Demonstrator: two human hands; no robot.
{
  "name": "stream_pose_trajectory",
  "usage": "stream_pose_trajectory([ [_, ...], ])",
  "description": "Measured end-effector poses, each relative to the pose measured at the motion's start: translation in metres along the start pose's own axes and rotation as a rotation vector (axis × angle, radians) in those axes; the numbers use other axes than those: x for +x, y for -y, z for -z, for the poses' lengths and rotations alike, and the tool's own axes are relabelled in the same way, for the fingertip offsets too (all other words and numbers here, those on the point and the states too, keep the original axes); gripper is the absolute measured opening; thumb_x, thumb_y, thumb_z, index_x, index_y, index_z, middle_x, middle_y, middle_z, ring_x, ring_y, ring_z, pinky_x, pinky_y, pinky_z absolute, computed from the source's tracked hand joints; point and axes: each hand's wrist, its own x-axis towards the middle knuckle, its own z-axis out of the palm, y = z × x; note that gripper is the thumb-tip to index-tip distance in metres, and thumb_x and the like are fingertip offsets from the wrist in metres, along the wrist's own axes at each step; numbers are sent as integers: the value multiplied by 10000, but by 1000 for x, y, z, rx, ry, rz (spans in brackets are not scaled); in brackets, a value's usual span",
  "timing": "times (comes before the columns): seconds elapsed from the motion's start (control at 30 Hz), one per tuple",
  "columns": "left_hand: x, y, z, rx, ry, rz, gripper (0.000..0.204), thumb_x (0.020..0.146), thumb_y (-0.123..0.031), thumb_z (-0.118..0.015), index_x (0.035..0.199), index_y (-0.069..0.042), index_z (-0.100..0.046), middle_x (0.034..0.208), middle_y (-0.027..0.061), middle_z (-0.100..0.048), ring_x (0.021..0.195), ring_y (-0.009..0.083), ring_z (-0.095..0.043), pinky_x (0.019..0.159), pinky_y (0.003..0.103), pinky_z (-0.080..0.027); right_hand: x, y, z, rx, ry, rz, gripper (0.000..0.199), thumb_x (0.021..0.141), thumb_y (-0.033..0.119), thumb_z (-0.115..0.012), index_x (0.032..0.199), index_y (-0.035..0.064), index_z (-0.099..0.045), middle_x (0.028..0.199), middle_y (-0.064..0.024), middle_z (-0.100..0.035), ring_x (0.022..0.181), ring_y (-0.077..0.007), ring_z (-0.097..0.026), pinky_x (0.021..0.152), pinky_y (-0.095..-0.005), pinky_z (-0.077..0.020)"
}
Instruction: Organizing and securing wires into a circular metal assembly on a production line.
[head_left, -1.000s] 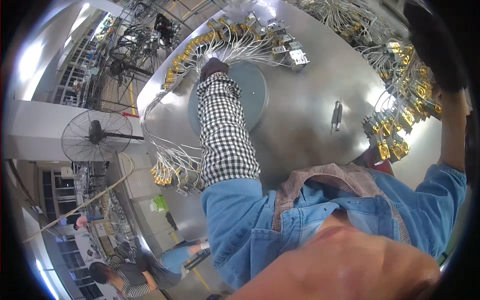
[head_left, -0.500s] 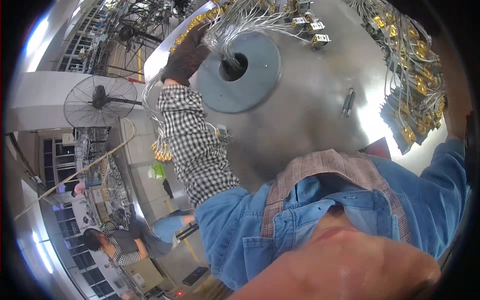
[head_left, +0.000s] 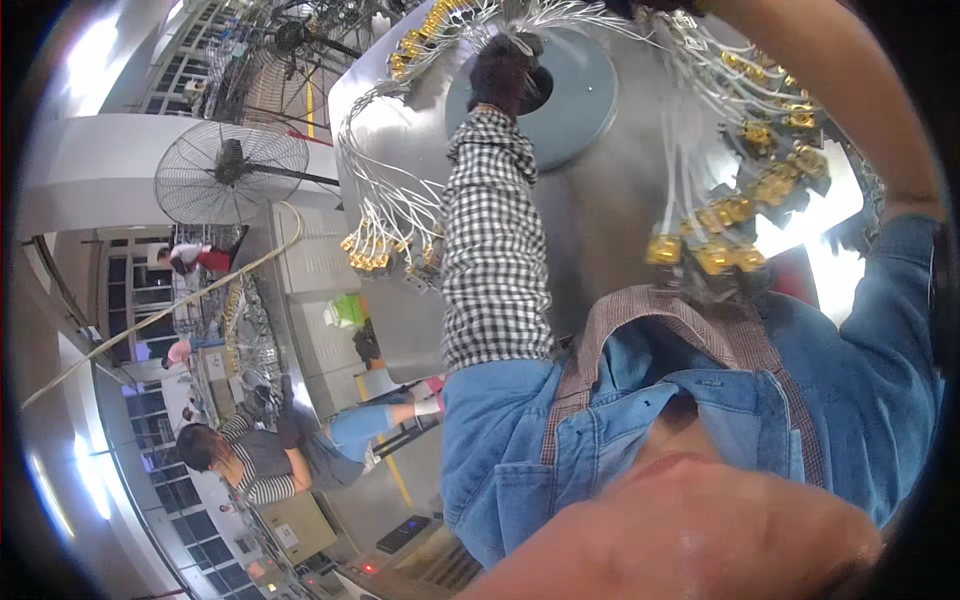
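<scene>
One gloved left hand [head_left: 503,72], at 12 o'clock, has shifted from the wire bundles [head_left: 395,215] at the disc's [head_left: 570,95] edge onto its dark centre hole; its grip cannot be told. Right hand is out of view. Round grey-blue disc lies flat on the steel table [head_left: 610,220], ringed by yellow connectors [head_left: 715,255].

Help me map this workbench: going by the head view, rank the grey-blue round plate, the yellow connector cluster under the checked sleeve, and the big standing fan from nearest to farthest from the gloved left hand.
From the left hand:
1. Grey-blue round plate: right at the hand, top centre.
2. Yellow connector cluster: lower left, beside the checked sleeve.
3. Standing fan: far left, off the metal table.
</scene>
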Motion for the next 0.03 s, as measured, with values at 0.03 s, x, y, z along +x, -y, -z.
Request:
stream_pose_trajectory([
  [0.03, -5, -33, -9, 317, -21, -121, 255, 803, -327, -493, 856, -101, -598, 817, 78, -615, 801, 265, -573, 752, 321, -448, -3, -1, -19, -28, -23, 1, 572, 799, 467, -489, 1132, 2, -486, 854, -165, -616, 550, -256, -568, 386, -288, -464],
])
